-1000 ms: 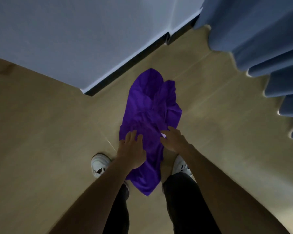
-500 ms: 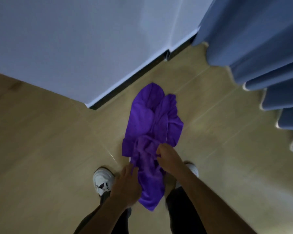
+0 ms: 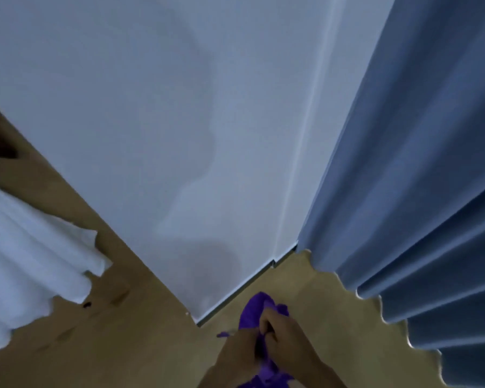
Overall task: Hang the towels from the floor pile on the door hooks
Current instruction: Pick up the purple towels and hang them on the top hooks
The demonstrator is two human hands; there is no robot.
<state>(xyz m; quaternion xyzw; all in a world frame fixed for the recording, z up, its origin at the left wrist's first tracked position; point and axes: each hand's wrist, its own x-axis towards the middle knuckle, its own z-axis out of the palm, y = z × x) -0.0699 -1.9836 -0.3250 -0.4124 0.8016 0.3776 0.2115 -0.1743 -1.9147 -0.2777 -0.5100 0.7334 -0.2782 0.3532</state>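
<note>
Head camera looks down at wall (image 3: 151, 135), floor (image 3: 95, 354).

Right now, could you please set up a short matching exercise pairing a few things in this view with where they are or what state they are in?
Things:
1. purple towel
2. blue curtain
3. white cloth
4. right hand

Places or states:
A. hangs in folds down the right side, its wavy hem at the floor
B. grips the purple fabric
C. bunched up between both hands at the bottom edge
D. lies at the left edge of the view

Pairs: 1-C, 2-A, 3-D, 4-B
</note>
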